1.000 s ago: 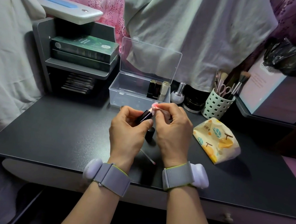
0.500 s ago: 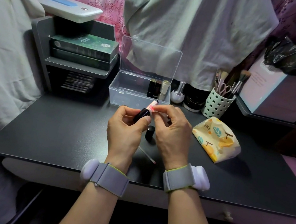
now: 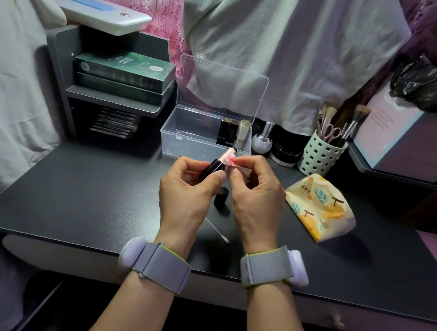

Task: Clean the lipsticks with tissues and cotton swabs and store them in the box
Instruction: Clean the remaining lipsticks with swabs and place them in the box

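My left hand [image 3: 187, 189] grips a black lipstick [image 3: 215, 165], uncapped and tilted up to the right over the desk. My right hand [image 3: 257, 194] pinches a small pink-stained tissue [image 3: 236, 163] against the lipstick's upper end. The black cap [image 3: 221, 197] stands on the desk between my hands. A used cotton swab [image 3: 217, 231] with a pink tip lies near my wrists. Behind my hands the clear plastic box [image 3: 186, 143] has its lid up, and three lipsticks [image 3: 232, 131] stand in its right end.
A tissue pack [image 3: 321, 207] lies to the right on the black desk [image 3: 78, 194]. A nail polish bottle [image 3: 263, 138], a dark jar [image 3: 285, 153] and a brush holder [image 3: 320, 155] line the back. A grey shelf [image 3: 116, 83] with green boxes stands at the left.
Both hands have lifted slightly with the lipstick. My right hand's fingers have shifted the tissue along the lipstick's upper end.
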{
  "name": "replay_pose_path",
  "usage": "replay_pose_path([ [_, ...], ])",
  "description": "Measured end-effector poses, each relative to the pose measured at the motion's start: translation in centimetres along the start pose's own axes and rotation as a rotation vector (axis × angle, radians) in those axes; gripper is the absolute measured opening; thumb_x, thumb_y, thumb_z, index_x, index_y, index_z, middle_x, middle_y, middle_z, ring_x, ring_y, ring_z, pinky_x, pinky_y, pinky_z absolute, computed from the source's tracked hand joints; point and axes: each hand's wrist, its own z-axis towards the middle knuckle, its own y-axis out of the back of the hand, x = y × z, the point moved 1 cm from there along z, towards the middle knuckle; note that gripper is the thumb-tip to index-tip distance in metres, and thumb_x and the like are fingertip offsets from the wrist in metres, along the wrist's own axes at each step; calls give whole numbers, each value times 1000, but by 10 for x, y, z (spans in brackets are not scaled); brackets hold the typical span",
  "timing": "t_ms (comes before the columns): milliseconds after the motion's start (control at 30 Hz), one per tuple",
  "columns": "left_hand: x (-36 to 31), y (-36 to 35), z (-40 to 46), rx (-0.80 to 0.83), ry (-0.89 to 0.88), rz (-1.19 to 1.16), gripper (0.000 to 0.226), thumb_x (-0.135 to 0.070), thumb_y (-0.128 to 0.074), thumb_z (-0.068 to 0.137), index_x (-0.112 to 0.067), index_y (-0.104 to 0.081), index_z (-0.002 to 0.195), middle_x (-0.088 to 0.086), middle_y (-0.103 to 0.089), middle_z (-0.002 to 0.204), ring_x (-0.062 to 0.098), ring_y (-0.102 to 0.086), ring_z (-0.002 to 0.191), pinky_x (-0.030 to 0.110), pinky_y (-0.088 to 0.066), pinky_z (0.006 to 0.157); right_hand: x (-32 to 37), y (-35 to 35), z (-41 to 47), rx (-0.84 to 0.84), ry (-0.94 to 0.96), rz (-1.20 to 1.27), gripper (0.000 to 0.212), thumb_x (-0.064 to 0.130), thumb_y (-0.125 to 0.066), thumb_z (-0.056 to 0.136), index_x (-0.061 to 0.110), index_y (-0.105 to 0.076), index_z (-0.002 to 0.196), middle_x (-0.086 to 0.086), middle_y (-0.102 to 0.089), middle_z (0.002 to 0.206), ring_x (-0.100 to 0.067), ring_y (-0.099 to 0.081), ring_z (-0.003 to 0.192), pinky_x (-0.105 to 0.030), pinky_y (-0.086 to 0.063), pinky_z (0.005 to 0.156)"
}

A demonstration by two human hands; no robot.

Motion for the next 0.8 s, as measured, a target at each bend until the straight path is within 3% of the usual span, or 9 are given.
replay_pose_path([
  [333,6,6,4,7,-113,169,27,-8,-85,73,-25,-65,78,-2,-74,79,18,-71,76,45,-60,82,6,-1,-1,-29,98,-16,13,10,-73,89,20,-78,96,3,-68,91,8,-61,85,-6,-42,76],
  [467,8,6,4,1,-154,223,24,-13,-83,73,-26,-65,80,-2,-74,80,19,-72,77,40,-59,76,8,-3,0,5,169,-85,14,11,-70,90,20,-78,98,3,-66,96,-12,-64,95,-24,-51,87],
  [600,5,3,0,-10,-246,334,22,-10,-82,77,-22,-64,81,-5,-73,81,12,-69,74,28,-54,71,9,-2,6,21,187,-185,13,15,-69,90,21,-77,98,1,-64,94,-19,-62,94,-24,-47,86],
  [800,3,3,-5,-3,-347,451,20,-5,-77,78,-21,-66,84,-8,-73,83,9,-70,78,29,-56,74,14,-3,16,145,189,-364,20,20,-57,89,20,-77,94,-2,-60,92,-25,-56,95,-35,-46,85],
])
